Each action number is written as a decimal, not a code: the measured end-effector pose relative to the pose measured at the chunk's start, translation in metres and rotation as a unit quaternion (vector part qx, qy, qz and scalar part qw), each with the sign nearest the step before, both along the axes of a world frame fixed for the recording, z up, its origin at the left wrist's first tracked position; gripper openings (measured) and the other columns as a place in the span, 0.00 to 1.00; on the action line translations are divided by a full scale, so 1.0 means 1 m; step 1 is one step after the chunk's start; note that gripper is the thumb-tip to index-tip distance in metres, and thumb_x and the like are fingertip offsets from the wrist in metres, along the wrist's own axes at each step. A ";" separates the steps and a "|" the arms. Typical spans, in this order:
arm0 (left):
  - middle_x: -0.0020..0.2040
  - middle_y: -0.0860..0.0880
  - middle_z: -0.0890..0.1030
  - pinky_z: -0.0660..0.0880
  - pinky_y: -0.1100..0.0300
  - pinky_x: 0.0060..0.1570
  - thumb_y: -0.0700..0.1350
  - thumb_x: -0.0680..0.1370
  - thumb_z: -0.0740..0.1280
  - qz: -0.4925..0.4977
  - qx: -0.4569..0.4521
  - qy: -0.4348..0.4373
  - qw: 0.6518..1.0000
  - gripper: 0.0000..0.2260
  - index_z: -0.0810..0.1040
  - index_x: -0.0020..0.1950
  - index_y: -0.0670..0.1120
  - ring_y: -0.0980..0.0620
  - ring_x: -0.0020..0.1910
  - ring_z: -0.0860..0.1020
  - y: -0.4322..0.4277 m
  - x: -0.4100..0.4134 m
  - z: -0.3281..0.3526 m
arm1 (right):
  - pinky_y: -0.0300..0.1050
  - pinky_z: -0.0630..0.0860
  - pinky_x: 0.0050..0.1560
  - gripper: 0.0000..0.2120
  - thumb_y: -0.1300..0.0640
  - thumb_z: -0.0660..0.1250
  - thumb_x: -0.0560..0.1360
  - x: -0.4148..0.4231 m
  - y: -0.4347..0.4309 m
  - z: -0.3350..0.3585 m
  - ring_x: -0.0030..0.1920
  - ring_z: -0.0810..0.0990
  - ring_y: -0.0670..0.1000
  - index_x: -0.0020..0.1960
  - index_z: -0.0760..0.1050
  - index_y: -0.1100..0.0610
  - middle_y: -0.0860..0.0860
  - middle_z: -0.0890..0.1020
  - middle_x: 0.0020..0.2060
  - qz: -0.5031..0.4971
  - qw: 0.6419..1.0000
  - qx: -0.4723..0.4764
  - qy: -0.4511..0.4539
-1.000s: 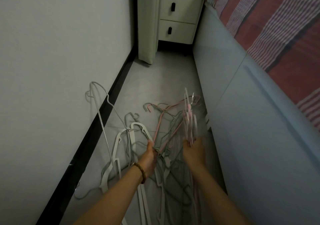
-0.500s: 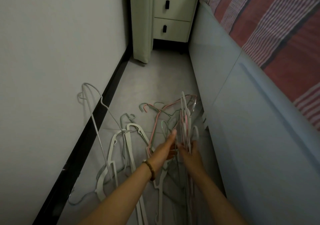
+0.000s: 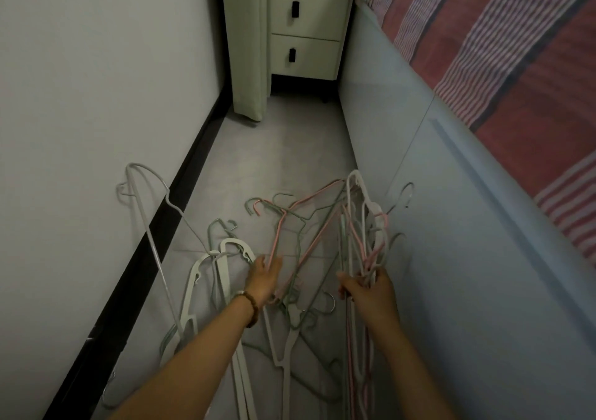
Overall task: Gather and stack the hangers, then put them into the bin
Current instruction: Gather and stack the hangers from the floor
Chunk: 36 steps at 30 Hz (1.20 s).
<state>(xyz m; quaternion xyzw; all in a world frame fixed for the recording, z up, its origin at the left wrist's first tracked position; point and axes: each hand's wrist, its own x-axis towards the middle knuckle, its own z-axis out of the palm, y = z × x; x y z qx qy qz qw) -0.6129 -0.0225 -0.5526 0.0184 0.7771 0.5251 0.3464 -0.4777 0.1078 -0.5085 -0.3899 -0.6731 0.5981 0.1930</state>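
Hangers (image 3: pixel 290 290) were seen scattered over the grey floor (image 3: pixel 283 148) of a narrow aisle, bounded by a pale wall (image 3: pixel 96 96) with a black skirting (image 3: pixel 145 274) on one side and a light blue bed base (image 3: pixel 467 258) on the other. A bundle of pink, white and grey hangers (image 3: pixel 361 232) was held upright in the right hand (image 3: pixel 367 290), the fingers closed around the lower parts, just beside the bed base. The left hand (image 3: pixel 263 277), a beaded bracelet (image 3: pixel 250 306) worn at its wrist, was placed on the floor pile; its fingers were curled around a pink hanger (image 3: pixel 277 235), though in the dim light it could not be settled whether the grip was fully closed. Just left of that hand a white plastic hanger (image 3: pixel 225 258) was lying flat. A grey wire hanger (image 3: pixel 145 200) was propped against the wall, its hook uppermost. More green and grey wire hangers were tangled between the two forearms, some overlapping. At the far end of the aisle a cream drawer unit (image 3: pixel 306 32) with dark handles was noted, with a pale curtain (image 3: pixel 248 64) hanging beside it. A red and white striped cover (image 3: pixel 516 64) was spread over the bed. No count of the hangers could be made from the tangle.
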 end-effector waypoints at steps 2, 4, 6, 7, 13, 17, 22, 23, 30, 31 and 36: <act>0.75 0.44 0.61 0.60 0.51 0.72 0.62 0.73 0.65 -0.080 -0.105 0.054 0.990 0.40 0.53 0.76 0.45 0.43 0.73 0.61 0.003 0.001 -0.019 | 0.30 0.72 0.26 0.12 0.67 0.71 0.71 0.003 0.005 0.006 0.23 0.78 0.41 0.50 0.70 0.62 0.54 0.79 0.27 -0.009 0.999 -0.001 0.031; 0.74 0.45 0.63 0.58 0.51 0.70 0.63 0.70 0.68 -0.112 -0.164 0.099 0.975 0.41 0.56 0.75 0.47 0.41 0.71 0.61 0.008 0.005 -0.031 | 0.29 0.72 0.27 0.13 0.65 0.71 0.72 0.003 0.010 0.009 0.24 0.79 0.41 0.53 0.70 0.65 0.56 0.80 0.31 -0.016 0.998 -0.010 0.055; 0.73 0.44 0.63 0.60 0.51 0.68 0.61 0.68 0.70 -0.095 -0.201 0.126 0.967 0.41 0.57 0.74 0.47 0.41 0.70 0.61 0.012 0.008 -0.032 | 0.29 0.73 0.28 0.14 0.64 0.71 0.72 0.001 0.013 0.009 0.26 0.80 0.42 0.53 0.72 0.69 0.56 0.81 0.31 -0.021 0.998 -0.010 0.057; 0.71 0.44 0.64 0.61 0.51 0.67 0.60 0.68 0.71 -0.088 -0.218 0.140 0.962 0.40 0.59 0.73 0.47 0.41 0.69 0.62 0.014 0.007 -0.034 | 0.29 0.73 0.28 0.15 0.64 0.71 0.72 0.001 0.015 0.008 0.26 0.79 0.43 0.53 0.72 0.71 0.55 0.81 0.29 -0.026 0.998 -0.011 0.058; 0.56 0.43 0.74 0.70 0.58 0.59 0.49 0.71 0.72 -0.065 -0.167 0.118 0.977 0.23 0.70 0.62 0.44 0.44 0.59 0.70 0.026 0.021 -0.025 | 0.29 0.73 0.28 0.15 0.65 0.70 0.72 0.005 0.016 0.002 0.25 0.79 0.42 0.54 0.71 0.71 0.56 0.80 0.30 -0.030 0.998 -0.020 0.055; 0.46 0.43 0.73 0.72 0.69 0.35 0.36 0.72 0.70 0.003 0.026 0.064 0.998 0.13 0.73 0.55 0.43 0.51 0.40 0.73 0.036 0.023 -0.018 | 0.30 0.73 0.28 0.16 0.66 0.70 0.72 0.007 0.013 0.002 0.25 0.79 0.42 0.57 0.69 0.64 0.53 0.80 0.28 -0.020 0.999 -0.009 0.049; 0.50 0.43 0.78 0.74 0.67 0.33 0.36 0.77 0.65 0.006 0.123 0.040 0.992 0.08 0.70 0.54 0.42 0.51 0.41 0.77 0.040 0.022 0.001 | 0.49 0.80 0.43 0.21 0.62 0.72 0.71 0.008 0.007 0.001 0.30 0.83 0.45 0.60 0.69 0.63 0.47 0.83 0.27 -0.008 1.000 0.017 0.022; 0.51 0.43 0.78 0.75 0.69 0.34 0.36 0.78 0.64 0.002 0.142 0.037 0.989 0.08 0.69 0.55 0.41 0.51 0.41 0.77 0.039 0.023 0.005 | 0.49 0.81 0.43 0.24 0.61 0.73 0.70 0.008 0.006 0.002 0.31 0.83 0.46 0.62 0.68 0.64 0.47 0.83 0.27 -0.010 1.000 0.019 0.021; 0.46 0.48 0.77 0.74 0.71 0.44 0.38 0.81 0.56 0.018 0.191 0.100 0.976 0.10 0.67 0.62 0.39 0.52 0.46 0.77 0.006 0.038 0.023 | 0.33 0.75 0.29 0.20 0.66 0.71 0.71 0.015 -0.011 0.010 0.26 0.80 0.43 0.59 0.70 0.72 0.49 0.81 0.23 -0.029 0.997 -0.007 0.067; 0.45 0.49 0.77 0.74 0.73 0.43 0.38 0.81 0.56 0.006 0.183 0.125 0.975 0.08 0.69 0.59 0.42 0.55 0.45 0.76 -0.002 0.043 0.024 | 0.31 0.74 0.28 0.17 0.67 0.71 0.71 0.016 -0.015 0.011 0.25 0.79 0.42 0.56 0.72 0.73 0.49 0.80 0.22 -0.027 0.997 -0.015 0.068; 0.49 0.49 0.76 0.73 0.69 0.46 0.39 0.82 0.55 -0.004 0.171 0.176 0.969 0.08 0.67 0.55 0.51 0.54 0.48 0.76 -0.037 0.067 0.023 | 0.31 0.73 0.27 0.07 0.68 0.70 0.72 0.030 -0.029 0.013 0.24 0.78 0.42 0.46 0.75 0.72 0.50 0.79 0.22 -0.021 0.995 -0.024 0.091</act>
